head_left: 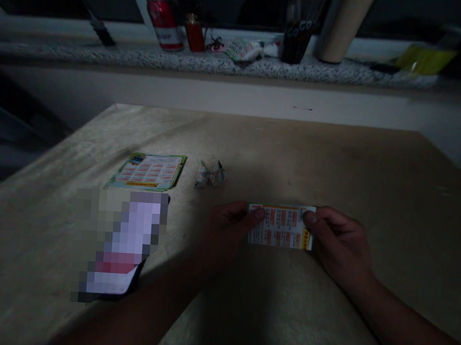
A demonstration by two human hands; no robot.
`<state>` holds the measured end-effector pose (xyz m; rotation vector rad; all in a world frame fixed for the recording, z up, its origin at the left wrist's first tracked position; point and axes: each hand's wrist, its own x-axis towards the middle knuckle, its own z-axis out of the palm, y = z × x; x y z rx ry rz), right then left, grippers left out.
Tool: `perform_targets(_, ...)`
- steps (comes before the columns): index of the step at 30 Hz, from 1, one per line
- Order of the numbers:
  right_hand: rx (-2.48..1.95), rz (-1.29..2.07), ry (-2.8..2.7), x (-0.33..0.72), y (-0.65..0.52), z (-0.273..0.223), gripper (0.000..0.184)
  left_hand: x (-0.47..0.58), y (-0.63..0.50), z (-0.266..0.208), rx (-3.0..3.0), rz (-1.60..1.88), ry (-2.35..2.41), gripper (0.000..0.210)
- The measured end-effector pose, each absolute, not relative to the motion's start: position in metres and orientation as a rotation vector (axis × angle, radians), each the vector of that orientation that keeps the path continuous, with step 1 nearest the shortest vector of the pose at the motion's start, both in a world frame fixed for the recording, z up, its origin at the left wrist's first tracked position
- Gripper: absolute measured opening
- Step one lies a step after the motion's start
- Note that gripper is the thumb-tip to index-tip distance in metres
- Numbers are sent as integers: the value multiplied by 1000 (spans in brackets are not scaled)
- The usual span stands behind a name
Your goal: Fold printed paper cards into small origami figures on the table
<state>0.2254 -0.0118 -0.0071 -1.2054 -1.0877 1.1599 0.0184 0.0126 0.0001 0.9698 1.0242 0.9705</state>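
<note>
Between my two hands is a small printed card (282,227), white with orange and yellow blocks, perhaps folded. My left hand (233,222) pinches its left end, thumb on top. At the other end, the thumb of my right hand (338,236) presses on the upper right corner while the fingers stay behind it. Left of my hands, two small folded paper shapes (210,175) sit side by side on the table. A stack of similar printed cards (150,170) lies farther left.
A phone with a lit, blurred screen (128,244) lies beside my left forearm on the table (332,163). Along the stone windowsill (124,56) stand a red can (165,25), a small red bottle (194,34), a folded paper piece (244,49), a dark cup (297,31) and a cardboard tube (344,28).
</note>
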Motion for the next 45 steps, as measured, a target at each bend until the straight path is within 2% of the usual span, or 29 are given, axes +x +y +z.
perform_targets(21,-1174,1210,-1012,228,-12,-13,17,19,13,-4,959,969,1020,25)
perform_targets(45,-1181,1201,-997,227,-12,-12,18,18,12,-3,1037,954,1063,25)
